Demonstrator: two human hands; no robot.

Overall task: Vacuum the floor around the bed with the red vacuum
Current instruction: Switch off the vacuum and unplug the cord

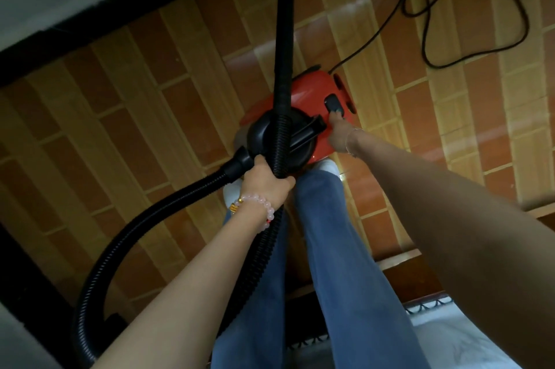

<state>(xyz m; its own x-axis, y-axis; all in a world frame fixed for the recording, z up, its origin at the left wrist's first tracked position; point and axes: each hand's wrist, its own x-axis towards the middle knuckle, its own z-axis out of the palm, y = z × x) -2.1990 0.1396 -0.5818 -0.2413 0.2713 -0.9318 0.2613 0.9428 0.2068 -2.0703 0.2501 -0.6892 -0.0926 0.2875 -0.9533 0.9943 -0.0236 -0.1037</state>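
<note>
From your head camera, the red vacuum (312,98) sits on the tiled floor (150,83), right in front of your feet. Your left hand (267,181) is closed tight around the black hose (282,134). Your right hand (341,132) reaches down, one finger touching the black button (333,104) on top.

glossy red plastic vacuum (309,92), ribbed black hose (99,260)
</note>
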